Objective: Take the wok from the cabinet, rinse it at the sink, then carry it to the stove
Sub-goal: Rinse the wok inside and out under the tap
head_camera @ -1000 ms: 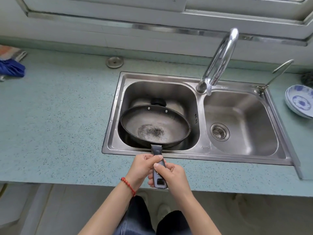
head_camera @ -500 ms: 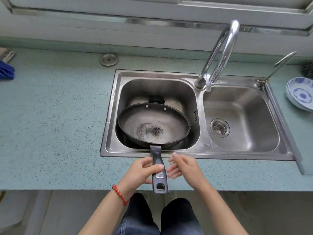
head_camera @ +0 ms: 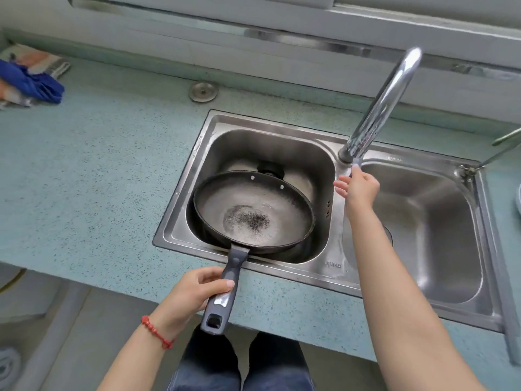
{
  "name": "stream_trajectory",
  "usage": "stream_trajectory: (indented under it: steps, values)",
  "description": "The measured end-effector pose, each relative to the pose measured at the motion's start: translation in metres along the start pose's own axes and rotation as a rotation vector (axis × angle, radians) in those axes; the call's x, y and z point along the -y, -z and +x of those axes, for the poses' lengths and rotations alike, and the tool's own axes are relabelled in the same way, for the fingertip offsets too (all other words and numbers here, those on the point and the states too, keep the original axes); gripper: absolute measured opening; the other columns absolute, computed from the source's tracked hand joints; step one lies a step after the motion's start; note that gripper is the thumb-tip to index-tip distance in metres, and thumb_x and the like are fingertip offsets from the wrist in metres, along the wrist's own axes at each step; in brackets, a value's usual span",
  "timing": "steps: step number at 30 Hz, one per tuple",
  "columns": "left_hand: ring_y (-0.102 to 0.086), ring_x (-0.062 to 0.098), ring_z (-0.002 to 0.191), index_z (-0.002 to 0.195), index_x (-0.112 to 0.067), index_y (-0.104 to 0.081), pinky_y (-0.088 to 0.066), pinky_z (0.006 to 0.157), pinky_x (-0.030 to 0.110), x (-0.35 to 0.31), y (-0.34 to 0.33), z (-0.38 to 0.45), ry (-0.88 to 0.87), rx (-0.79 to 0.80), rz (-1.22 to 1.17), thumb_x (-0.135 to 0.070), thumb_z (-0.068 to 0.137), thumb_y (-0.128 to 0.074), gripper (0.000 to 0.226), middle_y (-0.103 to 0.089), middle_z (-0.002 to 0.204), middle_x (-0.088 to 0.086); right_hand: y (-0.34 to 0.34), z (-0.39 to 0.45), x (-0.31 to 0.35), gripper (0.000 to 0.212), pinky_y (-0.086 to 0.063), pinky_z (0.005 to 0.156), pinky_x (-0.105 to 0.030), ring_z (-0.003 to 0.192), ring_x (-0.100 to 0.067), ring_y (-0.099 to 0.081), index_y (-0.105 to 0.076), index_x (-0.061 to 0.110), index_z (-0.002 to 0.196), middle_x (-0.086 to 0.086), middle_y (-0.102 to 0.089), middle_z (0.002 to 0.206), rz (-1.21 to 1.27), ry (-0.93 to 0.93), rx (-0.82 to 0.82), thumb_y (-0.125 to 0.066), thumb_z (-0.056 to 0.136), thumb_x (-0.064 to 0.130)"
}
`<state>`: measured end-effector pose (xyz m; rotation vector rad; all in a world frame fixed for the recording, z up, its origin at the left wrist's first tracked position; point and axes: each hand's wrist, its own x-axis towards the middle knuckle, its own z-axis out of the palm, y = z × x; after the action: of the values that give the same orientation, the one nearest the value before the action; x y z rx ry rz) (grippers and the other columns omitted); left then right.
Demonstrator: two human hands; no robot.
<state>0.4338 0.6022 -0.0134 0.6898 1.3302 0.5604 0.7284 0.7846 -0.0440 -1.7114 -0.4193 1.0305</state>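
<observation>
Wok (head_camera: 253, 213) sits in the left basin of the sink (head_camera: 332, 266), handle sticking out over the sink's front rim. Left hand (head_camera: 194, 294) wrapped around the handle. Right hand (head_camera: 358, 187) raised at the base of the tap (head_camera: 380, 105), fingers closed on its lever. No water visible.

You have one view only, from the camera on your head. It looks forward and steeply down from above the bench (head_camera: 93, 176), close in, with the double sink (head_camera: 335, 266) mid-frame and the window sill along the top edge. Your own forearms and knees enter from the bottom edge.
</observation>
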Motion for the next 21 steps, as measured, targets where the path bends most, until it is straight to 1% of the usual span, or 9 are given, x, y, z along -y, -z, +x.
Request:
stream_trajectory:
  steps: [1,3,5,6,11,13,14,16,21]
  values:
    - [-0.067,0.021,0.081,0.094,-0.003,-0.068,-0.055,0.069,0.026,0.0,-0.001,-0.001,-0.005,0.0,0.0,-0.034,0.042,-0.074,0.061,-0.072,0.09,0.013,-0.001,0.007,0.002,0.022,-0.049,0.041,-0.019,0.045,-0.013,-0.059,-0.05,0.003,0.091,-0.006,-0.059,0.067,0.005,0.005,0.0,-0.048,0.092,0.025]
    - [-0.068,0.018,0.075,0.094,-0.001,-0.068,-0.055,0.064,0.023,0.0,-0.002,-0.003,-0.018,-0.005,-0.009,-0.033,0.043,-0.074,0.06,-0.072,0.085,0.011,-0.003,0.016,0.004,0.021,-0.05,0.042,-0.018,0.039,-0.007,-0.058,-0.051,0.005,0.077,-0.006,-0.057,0.064,0.006,0.041,0.021,-0.049,0.091,0.02]
    - [-0.068,0.016,0.071,0.094,-0.001,-0.068,-0.053,0.061,0.021,0.0,-0.003,-0.004,-0.025,-0.008,-0.016,-0.032,0.044,-0.074,0.058,-0.073,0.082,0.008,-0.003,0.022,0.002,0.027,-0.05,0.045,-0.017,0.033,-0.003,-0.054,-0.049,0.009,0.064,-0.006,-0.054,0.061,0.009,0.092,0.038,-0.049,0.091,0.013]
    - [-0.068,0.016,0.072,0.093,-0.002,-0.068,-0.052,0.061,0.021,0.0,-0.004,-0.004,-0.026,-0.011,-0.017,-0.032,0.045,-0.074,0.057,-0.073,0.083,0.008,-0.003,0.023,0.001,0.029,-0.05,0.045,-0.017,0.033,-0.002,-0.052,-0.048,0.01,0.062,-0.006,-0.053,0.059,0.012,0.109,0.046,-0.049,0.09,0.011]
    - [-0.068,0.016,0.071,0.094,-0.001,-0.068,-0.052,0.059,0.02,0.001,-0.005,-0.004,-0.029,-0.026,-0.04,-0.03,0.044,-0.074,0.058,-0.073,0.083,0.009,0.006,0.027,-0.001,0.032,-0.049,0.045,-0.016,0.033,-0.002,-0.051,-0.048,0.01,0.058,-0.005,-0.052,0.057,0.064,0.126,0.091,-0.052,0.089,0.007]
    - [-0.068,0.016,0.07,0.095,0.0,-0.068,-0.052,0.059,0.02,0.001,-0.005,-0.004,-0.03,-0.028,-0.041,-0.03,0.043,-0.075,0.06,-0.073,0.083,0.01,0.013,0.031,0.001,0.032,-0.047,0.043,-0.015,0.032,-0.002,-0.049,-0.049,0.011,0.058,-0.001,-0.055,0.048,0.111,0.122,0.056,-0.052,0.089,0.005]
    - [-0.068,0.016,0.069,0.095,0.001,-0.067,-0.052,0.059,0.02,0.002,-0.006,-0.004,-0.034,-0.029,-0.043,-0.03,0.041,-0.078,0.063,-0.073,0.083,0.01,0.017,0.034,0.003,0.031,-0.045,0.041,-0.015,0.031,-0.002,-0.049,-0.049,0.011,0.059,0.005,-0.055,0.041,0.131,0.123,0.039,-0.052,0.089,0.005]
    - [-0.068,0.015,0.069,0.094,0.0,-0.068,-0.052,0.058,0.02,0.003,-0.006,-0.003,-0.035,-0.035,-0.045,-0.034,0.032,-0.084,0.073,-0.073,0.082,0.011,0.025,0.038,0.005,0.029,-0.044,0.039,-0.014,0.03,-0.002,-0.048,-0.051,0.011,0.062,0.009,-0.053,0.032,0.143,0.123,0.026,-0.052,0.09,0.003]
    - [-0.068,0.014,0.064,0.092,-0.001,-0.068,-0.051,0.054,0.018,0.002,-0.008,-0.004,-0.042,-0.048,-0.072,-0.047,0.022,-0.087,0.086,-0.074,0.077,0.008,0.022,0.036,0.012,0.028,-0.042,0.036,-0.015,0.028,-0.003,-0.045,-0.05,0.009,0.061,0.005,-0.054,0.037,0.164,0.099,-0.008,-0.053,0.088,0.001]
